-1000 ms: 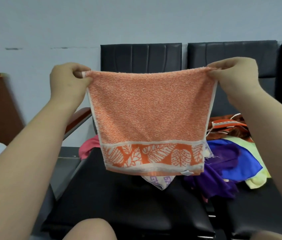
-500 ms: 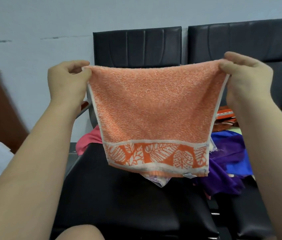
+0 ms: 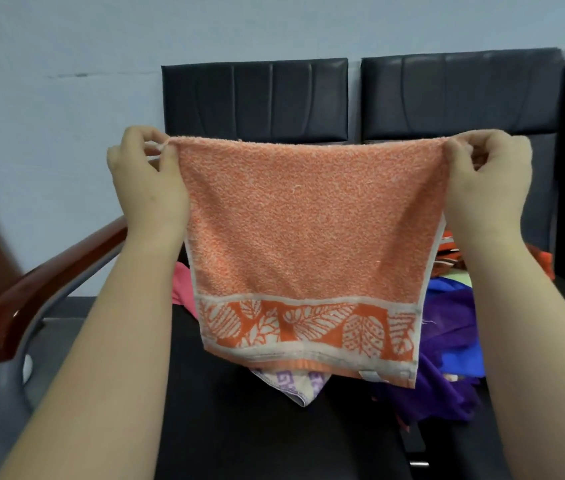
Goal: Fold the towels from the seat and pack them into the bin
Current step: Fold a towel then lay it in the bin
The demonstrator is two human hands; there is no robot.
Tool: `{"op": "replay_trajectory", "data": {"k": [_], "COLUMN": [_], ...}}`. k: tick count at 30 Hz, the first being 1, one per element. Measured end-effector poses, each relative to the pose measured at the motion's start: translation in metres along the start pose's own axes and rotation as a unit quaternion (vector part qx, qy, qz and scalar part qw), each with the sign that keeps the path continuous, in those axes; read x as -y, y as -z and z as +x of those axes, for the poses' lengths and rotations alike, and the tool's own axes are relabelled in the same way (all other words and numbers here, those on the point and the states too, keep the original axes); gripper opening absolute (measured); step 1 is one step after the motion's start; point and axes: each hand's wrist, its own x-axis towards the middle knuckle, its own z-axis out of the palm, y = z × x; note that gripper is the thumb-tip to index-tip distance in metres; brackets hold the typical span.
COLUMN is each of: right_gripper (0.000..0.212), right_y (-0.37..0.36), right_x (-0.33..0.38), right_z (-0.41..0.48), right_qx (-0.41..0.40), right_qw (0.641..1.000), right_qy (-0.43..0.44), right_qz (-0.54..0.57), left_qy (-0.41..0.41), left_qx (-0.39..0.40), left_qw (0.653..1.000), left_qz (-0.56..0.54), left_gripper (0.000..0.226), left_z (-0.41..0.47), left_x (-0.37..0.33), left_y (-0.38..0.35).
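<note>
Both your left hand (image 3: 147, 188) and right hand (image 3: 489, 181) pinch the orange towel (image 3: 309, 244) corners; uneven tension between your fingers would skew the fold.

Towel (image 3: 309, 216) — mottled orange, cream edging, with an orange-and-cream leaf-print band along its lower end. Seats (image 3: 257, 98) — black. Armrest (image 3: 42, 289): glossy reddish-brown. Pile (image 3: 454, 327): purple, blue, pink, orange cloths. Wall (image 3: 66, 36): pale grey-blue.
</note>
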Motion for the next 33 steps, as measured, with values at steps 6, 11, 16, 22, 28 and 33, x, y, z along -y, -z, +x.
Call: {"op": "replay_trajectory", "data": {"k": [6, 11, 16, 22, 28, 33], "right_gripper": [0.018, 0.026, 0.039, 0.028, 0.047, 0.056], "right_y": [-0.004, -0.01, -0.024, -0.054, -0.093, -0.102], "right_x": [0.0, -0.008, -0.014, 0.005, 0.045, 0.058], "right_z": [0.002, 0.001, -0.008, -0.03, -0.072, -0.093], "right_qx": [0.038, 0.043, 0.094, 0.161, 0.252, 0.296], "right_qw": [0.998, 0.998, 0.988, 0.954, 0.943, 0.931], "right_qy": [-0.024, -0.032, -0.119, -0.254, -0.195, -0.16], "right_qz": [0.04, 0.024, -0.024, 0.021, 0.091, 0.139], "left_qy": [0.002, 0.066, 0.238, 0.43, 0.361, 0.283], "left_qx": [0.012, 0.083, 0.19, 0.205, 0.281, 0.325], "left_qw": [1.0, 0.993, 0.949, 0.86, 0.856, 0.878], "left_qz": [-0.025, -0.046, -0.081, -0.182, -0.241, -0.21], "left_gripper": [0.004, 0.002, 0.007, 0.021, 0.023, 0.032], "left_z": [-0.016, -0.013, -0.022, -0.043, -0.078, -0.091], "left_x": [0.015, 0.036, 0.046, 0.034, 0.005, -0.008], "left_y": [-0.005, -0.006, -0.011, -0.022, -0.045, -0.048]}}
